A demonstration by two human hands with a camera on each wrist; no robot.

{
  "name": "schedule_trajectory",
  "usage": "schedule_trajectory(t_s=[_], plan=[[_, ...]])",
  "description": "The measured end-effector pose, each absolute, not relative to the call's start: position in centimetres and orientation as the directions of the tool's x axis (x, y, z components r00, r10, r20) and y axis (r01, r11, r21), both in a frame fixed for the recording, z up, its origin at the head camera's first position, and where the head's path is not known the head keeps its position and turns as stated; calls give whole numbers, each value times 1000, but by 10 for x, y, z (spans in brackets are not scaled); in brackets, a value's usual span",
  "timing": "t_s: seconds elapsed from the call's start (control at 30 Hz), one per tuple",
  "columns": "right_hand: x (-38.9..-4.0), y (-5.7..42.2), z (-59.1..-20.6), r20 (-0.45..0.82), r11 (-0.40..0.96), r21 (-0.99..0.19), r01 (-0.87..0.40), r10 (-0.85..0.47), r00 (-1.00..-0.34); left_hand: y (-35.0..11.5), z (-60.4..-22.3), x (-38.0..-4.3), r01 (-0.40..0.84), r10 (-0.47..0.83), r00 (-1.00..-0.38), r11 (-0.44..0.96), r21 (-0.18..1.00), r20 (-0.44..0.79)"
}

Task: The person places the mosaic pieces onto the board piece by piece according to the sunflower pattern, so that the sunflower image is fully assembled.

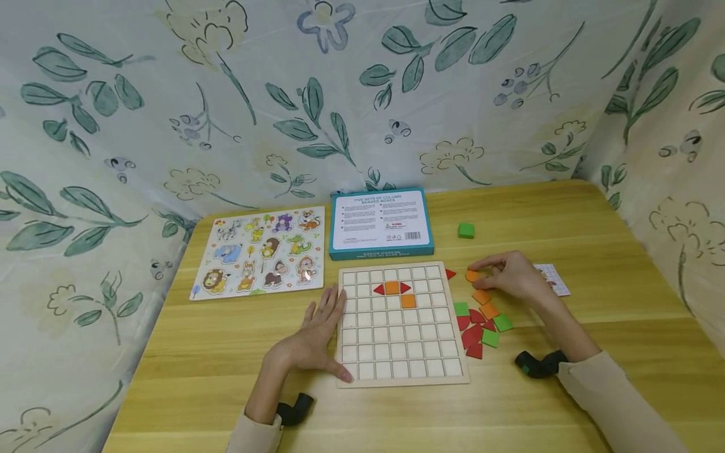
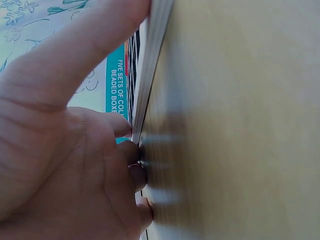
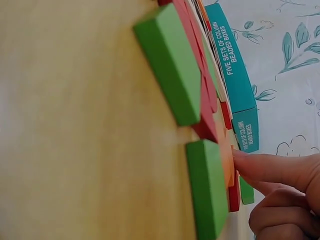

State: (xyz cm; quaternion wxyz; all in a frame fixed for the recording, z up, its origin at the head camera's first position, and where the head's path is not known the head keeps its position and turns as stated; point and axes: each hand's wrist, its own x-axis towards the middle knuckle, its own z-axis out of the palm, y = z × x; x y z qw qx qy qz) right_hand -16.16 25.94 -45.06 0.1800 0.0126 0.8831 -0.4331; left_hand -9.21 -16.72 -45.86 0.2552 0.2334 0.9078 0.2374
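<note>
A wooden grid board point(image 1: 404, 381) lies in front of me. Two orange squares point(image 1: 392, 287) and two red triangles point(image 1: 379, 289) sit on its upper cells. My left hand point(image 1: 308, 343) rests along the board's left side with fingers spread, its thumb on the lower left corner. In the left wrist view, the fingertips point(image 2: 145, 212) meet the board's edge. To the right of the board, my right hand point(image 1: 512, 275) pinches a small orange piece point(image 1: 471, 275) between thumb and fingers. Below that hand lie loose orange pieces point(image 1: 489, 310), red pieces point(image 1: 471, 336) and green squares point(image 1: 490, 338).
A blue and white box point(image 1: 382, 251) stands behind the board. An animal puzzle point(image 1: 263, 251) lies at the back left. One green block point(image 1: 466, 230) sits at the back right, and a small printed card point(image 1: 557, 280) lies partly behind my right wrist. Floral cloth point(image 1: 317, 157) borders the table.
</note>
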Motion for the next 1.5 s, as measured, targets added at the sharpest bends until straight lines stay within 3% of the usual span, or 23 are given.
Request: schedule_trajectory(t_s=[0.27,0.53,0.87,1.1,1.5], plan=[[-163,259,-452,-319,629,-758,169,-133,-938,-167,-458,-92,303,539,-765,785,540,-354],[-162,252,-449,-233,713,-700,43,-170,-958,-168,-459,-92,308,541,-763,785,537,-353],[-153,190,-436,-258,589,-807,35,-300,-918,-168,-458,-92,303,542,-761,783,544,-357],[-152,148,-442,-256,596,-803,-1,-346,-903,-167,-459,-92,310,543,-761,786,536,-356],[-155,123,-449,-237,609,-792,-47,-377,-895,-167,-459,-92,308,541,-763,785,537,-353]])
